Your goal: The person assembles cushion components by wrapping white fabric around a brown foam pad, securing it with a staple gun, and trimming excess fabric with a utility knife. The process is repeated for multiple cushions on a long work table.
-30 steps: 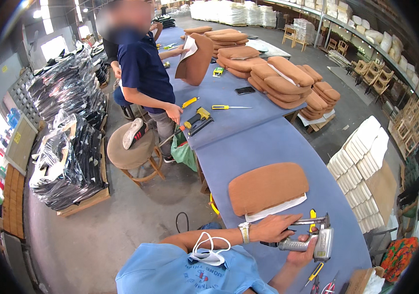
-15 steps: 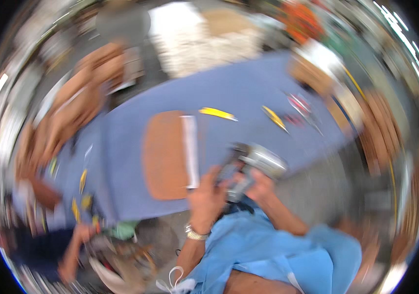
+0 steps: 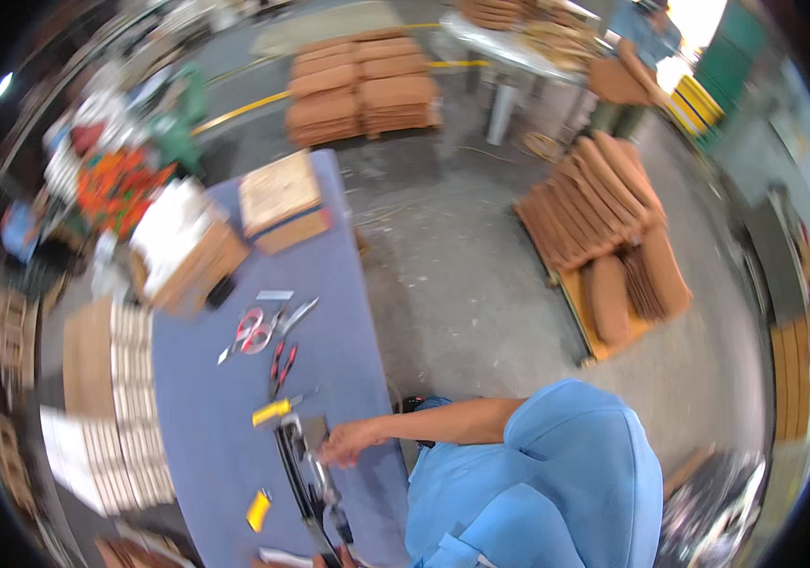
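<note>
Presently, hand (image 3: 348, 441): closed on staple gun (image 3: 308, 464), resting on counter (image 3: 206, 426).
Handling: heavy, rigid metal; best gripped mid-body.
Other hand: unseen.

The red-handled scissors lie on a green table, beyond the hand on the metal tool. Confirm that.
Not quite: the head view shows the table is blue, not green. The red-handled scissors do lie on it, beyond the hand on the metal tool.
</note>
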A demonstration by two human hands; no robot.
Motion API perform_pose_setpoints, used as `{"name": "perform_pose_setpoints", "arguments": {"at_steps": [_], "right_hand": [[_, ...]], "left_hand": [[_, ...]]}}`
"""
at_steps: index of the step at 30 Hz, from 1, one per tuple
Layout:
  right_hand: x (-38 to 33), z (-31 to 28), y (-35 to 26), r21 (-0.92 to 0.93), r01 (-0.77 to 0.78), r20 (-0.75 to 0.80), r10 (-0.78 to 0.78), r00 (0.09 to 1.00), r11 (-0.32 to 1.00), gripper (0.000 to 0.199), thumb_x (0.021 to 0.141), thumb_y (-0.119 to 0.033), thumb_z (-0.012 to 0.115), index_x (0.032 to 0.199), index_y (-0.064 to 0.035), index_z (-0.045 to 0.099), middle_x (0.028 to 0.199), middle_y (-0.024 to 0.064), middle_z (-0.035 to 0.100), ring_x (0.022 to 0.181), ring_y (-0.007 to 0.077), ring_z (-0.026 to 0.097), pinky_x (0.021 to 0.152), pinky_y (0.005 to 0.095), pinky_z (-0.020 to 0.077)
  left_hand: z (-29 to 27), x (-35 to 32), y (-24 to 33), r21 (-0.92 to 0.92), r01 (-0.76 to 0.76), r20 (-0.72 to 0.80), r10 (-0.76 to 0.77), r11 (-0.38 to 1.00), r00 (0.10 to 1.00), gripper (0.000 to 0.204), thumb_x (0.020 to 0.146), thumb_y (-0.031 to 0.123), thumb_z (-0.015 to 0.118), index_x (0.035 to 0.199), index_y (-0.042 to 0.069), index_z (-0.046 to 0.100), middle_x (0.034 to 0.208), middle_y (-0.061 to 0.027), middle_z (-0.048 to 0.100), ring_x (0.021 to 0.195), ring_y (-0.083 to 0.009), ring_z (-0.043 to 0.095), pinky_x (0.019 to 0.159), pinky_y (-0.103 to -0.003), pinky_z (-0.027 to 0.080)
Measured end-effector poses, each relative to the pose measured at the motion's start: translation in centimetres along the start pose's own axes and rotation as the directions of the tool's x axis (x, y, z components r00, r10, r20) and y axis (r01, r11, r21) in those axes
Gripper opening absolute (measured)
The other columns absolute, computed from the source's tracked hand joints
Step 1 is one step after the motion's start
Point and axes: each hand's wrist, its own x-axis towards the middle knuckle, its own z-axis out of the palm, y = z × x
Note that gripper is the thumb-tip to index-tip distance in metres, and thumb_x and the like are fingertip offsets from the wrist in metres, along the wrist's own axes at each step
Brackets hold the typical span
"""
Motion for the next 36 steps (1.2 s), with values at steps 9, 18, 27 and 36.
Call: {"name": "perform_pose_setpoints", "arguments": {"at_steps": [9,18,27,36], "right_hand": [[0.9,-20.8,-8.0,-0.641,-0.317,-0.672,-0.311,0.672,0.699,0.03,0.091,-0.031,0.072,0.108,-0.007,0.072,0.099,0.0118,0.075,0.086,0.0293,0.072,0.075,0.0428,0.0571],[13.7,-25.2,-13.4,-0.753,-0.586,-0.63,-0.581,0.515,0.298,0.048,0.087,-0.04,0.079,0.122,-0.0119,0.063,0.123,0.0172,0.059,0.114,0.0379,0.062,0.092,0.0493,0.051],[13.5,-25.6,-13.5,-0.699,-0.518,-0.715,-0.459,0.527,0.493,0.023,0.091,-0.026,0.074,0.101,-0.0081,0.063,0.107,0.0141,0.068,0.104,0.0404,0.068,0.085,0.0532,0.0536],[11.4,-25.2,-15.7,-0.689,-0.327,-0.705,-0.494,0.509,0.647,0.022,0.092,-0.025,0.073,0.105,-0.0088,0.066,0.101,0.0146,0.075,0.097,0.0388,0.072,0.082,0.0524,0.055]], "left_hand": [[1.8,16.4,9.5,0.28,-0.22,0.097,0.2,0.934,0.975,0.045,0.091,0.035,0.078,0.117,-0.001,0.07,0.096,-0.0196,0.077,0.087,-0.03,0.074,0.079,-0.043,0.058],[1.2,21.6,11.1,0.323,-0.186,0.162,0.14,0.928,0.977,0.045,0.09,0.038,0.077,0.114,0.0,0.07,0.094,-0.0197,0.076,0.086,-0.0326,0.073,0.077,-0.045,0.058],[1.3,22.1,11.0,0.361,-0.163,0.171,0.106,0.918,0.979,0.047,0.089,0.042,0.076,0.112,0.002,0.071,0.093,-0.0199,0.076,0.085,-0.0351,0.073,0.075,-0.047,0.057],[1.6,19.5,9.9,0.416,-0.16,0.131,0.115,0.895,0.985,0.048,0.087,0.046,0.076,0.109,0.004,0.071,0.091,-0.02,0.075,0.084,-0.0377,0.073,0.074,-0.05,0.057]]}}
